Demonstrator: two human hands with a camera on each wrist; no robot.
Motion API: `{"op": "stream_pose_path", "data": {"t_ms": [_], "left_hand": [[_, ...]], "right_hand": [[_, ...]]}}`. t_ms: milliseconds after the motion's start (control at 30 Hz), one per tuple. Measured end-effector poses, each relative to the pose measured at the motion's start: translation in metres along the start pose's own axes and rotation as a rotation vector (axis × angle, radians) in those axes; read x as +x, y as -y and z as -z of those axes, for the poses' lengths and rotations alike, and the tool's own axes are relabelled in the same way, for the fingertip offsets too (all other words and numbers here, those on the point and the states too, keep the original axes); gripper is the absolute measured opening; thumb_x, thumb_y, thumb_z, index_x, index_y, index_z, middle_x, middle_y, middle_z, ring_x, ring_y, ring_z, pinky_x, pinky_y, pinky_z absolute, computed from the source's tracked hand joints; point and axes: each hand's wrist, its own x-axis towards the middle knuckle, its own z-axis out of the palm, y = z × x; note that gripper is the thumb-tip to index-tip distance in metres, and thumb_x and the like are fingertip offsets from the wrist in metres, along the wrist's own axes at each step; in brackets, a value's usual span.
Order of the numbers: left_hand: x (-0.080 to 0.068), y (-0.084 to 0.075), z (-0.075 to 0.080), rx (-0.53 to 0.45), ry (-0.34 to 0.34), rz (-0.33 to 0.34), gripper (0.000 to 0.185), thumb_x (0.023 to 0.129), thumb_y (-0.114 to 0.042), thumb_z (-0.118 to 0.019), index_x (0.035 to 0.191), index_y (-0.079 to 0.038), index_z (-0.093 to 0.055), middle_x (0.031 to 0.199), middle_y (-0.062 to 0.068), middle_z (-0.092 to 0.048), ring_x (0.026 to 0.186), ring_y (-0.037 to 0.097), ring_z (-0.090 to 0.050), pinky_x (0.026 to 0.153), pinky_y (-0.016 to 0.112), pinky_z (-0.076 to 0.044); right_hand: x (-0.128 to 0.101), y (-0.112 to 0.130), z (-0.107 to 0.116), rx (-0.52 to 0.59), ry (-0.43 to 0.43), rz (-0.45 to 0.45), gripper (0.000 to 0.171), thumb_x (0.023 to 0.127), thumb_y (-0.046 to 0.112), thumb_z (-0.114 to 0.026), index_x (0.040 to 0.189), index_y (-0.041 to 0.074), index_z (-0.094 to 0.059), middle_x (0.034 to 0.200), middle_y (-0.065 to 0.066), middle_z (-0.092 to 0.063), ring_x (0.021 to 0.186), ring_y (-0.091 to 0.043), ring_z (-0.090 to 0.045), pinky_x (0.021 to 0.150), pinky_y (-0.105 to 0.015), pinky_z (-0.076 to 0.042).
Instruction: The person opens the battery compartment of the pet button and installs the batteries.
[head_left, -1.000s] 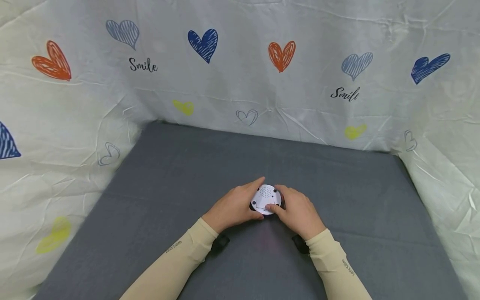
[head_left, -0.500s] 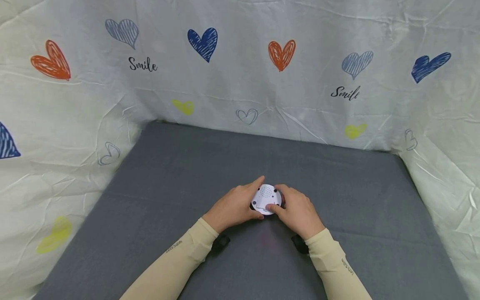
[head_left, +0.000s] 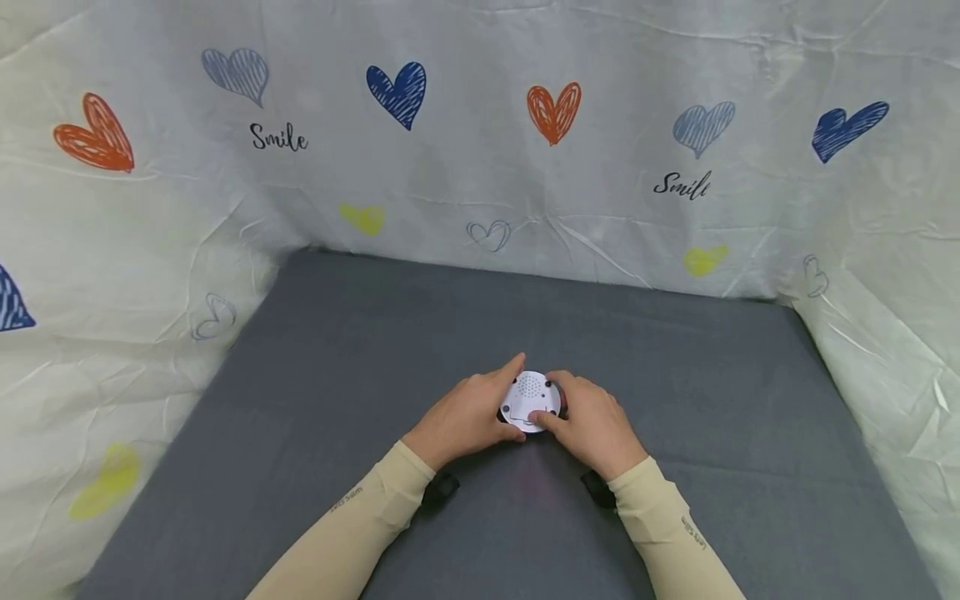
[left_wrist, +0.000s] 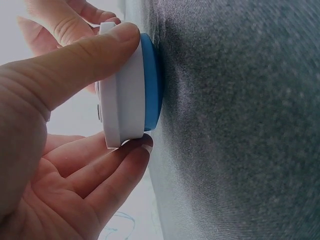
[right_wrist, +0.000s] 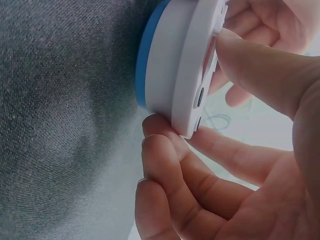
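Observation:
A round white plastic device (head_left: 529, 393) lies face down, with speaker holes, small dark feet and what looks like a battery cover on its upper face. Its blue domed side (left_wrist: 152, 85) faces the grey cloth. My left hand (head_left: 467, 418) grips the device by its rim, thumb on the near edge and fingers around the far edge. From the other side, my right hand (head_left: 598, 423) holds it too. The right thumb (right_wrist: 255, 65) presses on the cover area, where a reddish strip shows beside it, and the right fingertips (right_wrist: 160, 150) are at the device's side wall.
Grey cloth (head_left: 375, 333) covers the table. A pale curtain (head_left: 465, 167) printed with hearts and "Smile" hangs along the back and both sides. A dark wrist camera (head_left: 441, 488) sits under the left wrist, another dark camera (head_left: 599, 488) under the right.
The head view has shifted slightly. Both hands keep the same hold on the device, and its position on the cloth looks the same.

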Motion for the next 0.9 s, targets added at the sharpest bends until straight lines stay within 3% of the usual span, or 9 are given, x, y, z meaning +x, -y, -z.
{"op": "stream_pose_path", "data": {"t_ms": [633, 900], "left_hand": [[-0.0004, -0.0047, 0.0014, -0.023, 0.016, 0.004, 0.108, 0.085, -0.027, -0.095, 0.170, -0.006, -0.032, 0.161, 0.015, -0.057, 0.136, 0.027, -0.067, 0.108, 0.044, -0.058], [0.0003, -0.0026, 0.0014, -0.026, 0.011, 0.002, 0.109, 0.086, -0.027, -0.095, 0.171, -0.007, -0.030, 0.167, 0.013, -0.050, 0.146, 0.027, -0.060, 0.115, 0.044, -0.053]], "right_hand": [[-0.0052, 0.0009, 0.0002, -0.011, -0.033, 0.004, 0.066, 0.091, 0.039, -0.089, 0.144, 0.008, -0.066, 0.094, -0.002, -0.071, 0.077, -0.014, -0.060, 0.066, -0.033, -0.050], [-0.0002, -0.0027, 0.0025, 0.009, -0.003, 0.013, 0.063, 0.093, 0.042, -0.086, 0.144, 0.010, -0.065, 0.089, 0.000, -0.069, 0.071, -0.012, -0.057, 0.062, -0.031, -0.046]]}}
